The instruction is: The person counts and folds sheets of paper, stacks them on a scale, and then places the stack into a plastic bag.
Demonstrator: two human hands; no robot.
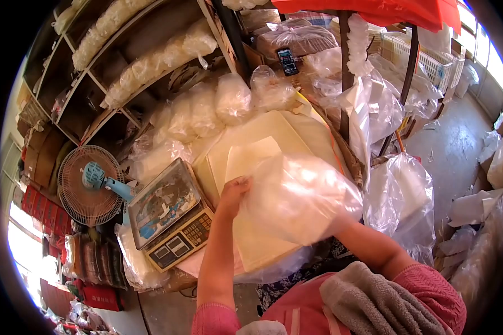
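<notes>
My left hand point(237, 190) is closed, its fingers pinching the left edge of a clear plastic bag point(302, 195). The bag looks puffed out and shiny, slightly blurred. My right hand point(341, 222) is at the bag's lower right side. Plastic covers its fingers, so their grip is hidden. A pale cream sheet point(254, 152) sticks out behind the bag, close to my left hand. Beneath lie larger cream sheets point(285, 127) spread over the work table. A digital scale point(176, 218) with scraps on its metal pan stands left of my left forearm.
Filled clear bags point(232, 97) line the back of the table. A phone point(287, 61) rests on packed bags behind. At left stands a fan point(90, 184), below shelves point(145, 42). A dark post point(349, 72) and hanging plastic bags point(399, 195) are at right.
</notes>
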